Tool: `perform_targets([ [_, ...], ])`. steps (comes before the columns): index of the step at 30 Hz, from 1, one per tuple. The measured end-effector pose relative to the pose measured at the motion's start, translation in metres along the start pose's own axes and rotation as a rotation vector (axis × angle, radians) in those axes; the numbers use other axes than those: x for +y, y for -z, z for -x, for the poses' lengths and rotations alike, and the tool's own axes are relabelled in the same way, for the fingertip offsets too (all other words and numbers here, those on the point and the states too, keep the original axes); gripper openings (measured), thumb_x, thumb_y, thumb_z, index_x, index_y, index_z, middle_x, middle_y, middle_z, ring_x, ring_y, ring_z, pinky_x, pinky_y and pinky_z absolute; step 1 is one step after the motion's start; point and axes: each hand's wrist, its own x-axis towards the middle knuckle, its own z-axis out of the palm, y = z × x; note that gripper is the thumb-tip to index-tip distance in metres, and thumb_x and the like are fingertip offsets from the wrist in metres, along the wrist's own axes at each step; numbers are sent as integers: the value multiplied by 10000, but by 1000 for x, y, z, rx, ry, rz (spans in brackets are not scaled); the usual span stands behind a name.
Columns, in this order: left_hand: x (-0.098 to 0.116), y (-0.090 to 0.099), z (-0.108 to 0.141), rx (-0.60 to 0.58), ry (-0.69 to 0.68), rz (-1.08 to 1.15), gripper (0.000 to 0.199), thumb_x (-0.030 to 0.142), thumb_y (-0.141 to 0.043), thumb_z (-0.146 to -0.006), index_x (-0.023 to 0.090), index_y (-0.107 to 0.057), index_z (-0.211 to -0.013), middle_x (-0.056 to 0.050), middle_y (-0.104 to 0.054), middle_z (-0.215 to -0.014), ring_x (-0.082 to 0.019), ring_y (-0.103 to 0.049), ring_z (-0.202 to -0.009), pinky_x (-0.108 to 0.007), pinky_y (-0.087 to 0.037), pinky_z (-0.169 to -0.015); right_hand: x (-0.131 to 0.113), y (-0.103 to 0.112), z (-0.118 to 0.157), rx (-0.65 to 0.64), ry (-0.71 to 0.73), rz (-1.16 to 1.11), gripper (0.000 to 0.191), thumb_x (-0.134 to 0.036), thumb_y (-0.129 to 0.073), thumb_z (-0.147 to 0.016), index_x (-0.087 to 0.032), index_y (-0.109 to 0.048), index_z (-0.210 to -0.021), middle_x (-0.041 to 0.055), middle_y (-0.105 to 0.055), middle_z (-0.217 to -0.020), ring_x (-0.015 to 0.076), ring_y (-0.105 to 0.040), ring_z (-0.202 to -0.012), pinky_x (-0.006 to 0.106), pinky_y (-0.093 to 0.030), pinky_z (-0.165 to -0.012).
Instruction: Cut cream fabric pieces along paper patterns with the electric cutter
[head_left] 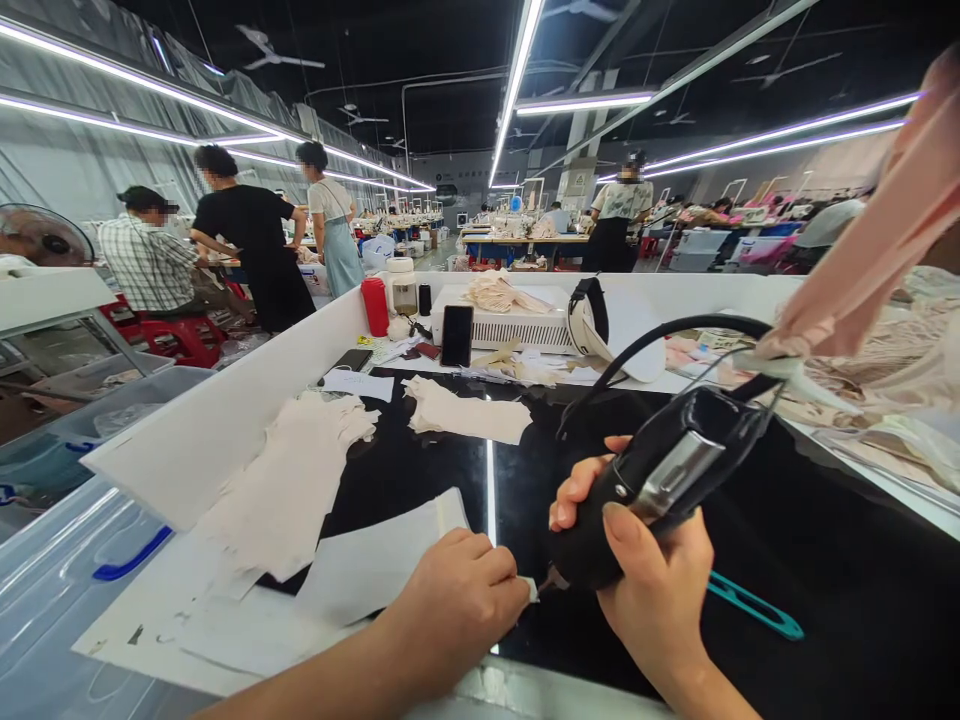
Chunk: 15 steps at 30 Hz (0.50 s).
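My right hand (660, 580) is wrapped around a black corded handheld power tool (686, 450) with a silver metal plate on its side. The tool tilts downward, and its small metal tip (553, 580) points at my left hand (465, 605). That hand is closed in a pinch over the black tabletop (840, 560). A small pale piece (533, 590) sticks out from its fingertips, close to the tip; whether the two touch, I cannot tell. Behind my left hand lies a white sheet (375, 560). Pale cream fabric pieces are stacked at the left (285, 480) and farther back (469, 415).
A teal slotted strip (754, 605) lies right of my right hand. Pink cloth (892, 230) is tied by the tool's cable (667, 325). Along the back stand a phone (457, 336), a red container (375, 307) and a white vented box (517, 330). Several people work beyond.
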Motion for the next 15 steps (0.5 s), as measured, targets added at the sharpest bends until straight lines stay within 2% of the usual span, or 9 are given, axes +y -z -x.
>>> perform_targets([
  [8, -2, 2, 0, -22, 10, 65, 176, 156, -664, -989, 190, -607, -827, 13, -615, -789, -175, -540, -701, -306, -396, -632, 1, 0, 0, 15, -10, 32, 293, -346, -743, -963, -298, -603, -1216, -10, -666, -863, 159, -648, -646, 305, -579, -605],
  [12, -9, 9, 4, 6, 21, 148, 140, 139, -604, -1029, 191, -677, -922, -1, -686, -914, -168, -608, -791, -297, -461, -715, 1, 3, 0, 21, 7, 41, 299, -348, -747, -956, -294, -602, -1212, -10, -664, -856, 164, -645, -643, 309, -572, -597],
  [15, -15, 15, 9, 30, 27, 180, 175, 152, -558, -1059, 192, -700, -967, -5, -705, -916, -161, -626, -804, -292, -482, -742, 1, 5, 0, 27, 10, 46, 293, -341, -743, -955, -289, -606, -1209, -8, -657, -862, 166, -643, -646, 311, -565, -593],
])
